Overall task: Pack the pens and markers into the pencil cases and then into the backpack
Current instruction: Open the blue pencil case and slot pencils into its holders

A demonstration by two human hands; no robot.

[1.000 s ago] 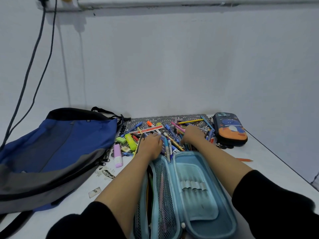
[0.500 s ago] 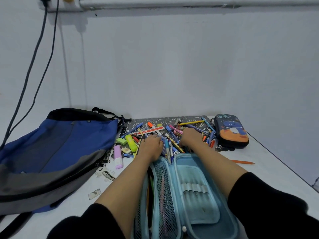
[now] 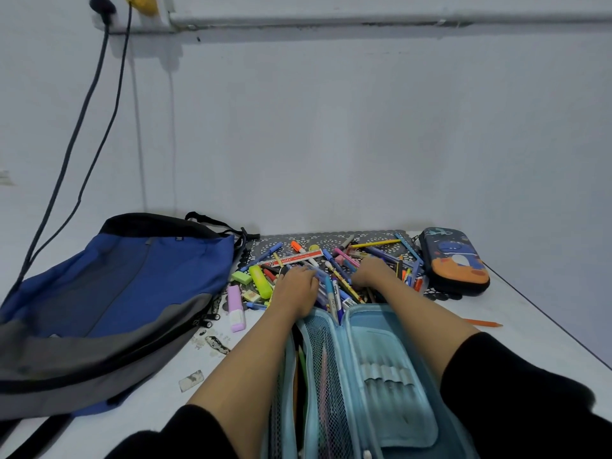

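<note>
head: open light-blue pencil case (image 3: 390, 402) holds pens (image 3: 299, 369) behind mesh (image 3: 331, 399); left hand (image 3: 296, 288), right hand (image 3: 371, 273) on pen pile (image 3: 374, 251), fingers' state unclear.

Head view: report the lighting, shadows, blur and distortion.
Head view: flat, cool light, no glare; the cables cast faint soft shadows on the wall; wide-angle stretch swells the black sleeves at the bottom edge; the pen pile is fairly sharp, the sleeves soft.

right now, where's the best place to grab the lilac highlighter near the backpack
Probably pinch the lilac highlighter across its near half, from above: it lies flat on the table, one end toward you, and that half's long sides sit clear of the pile.
</note>
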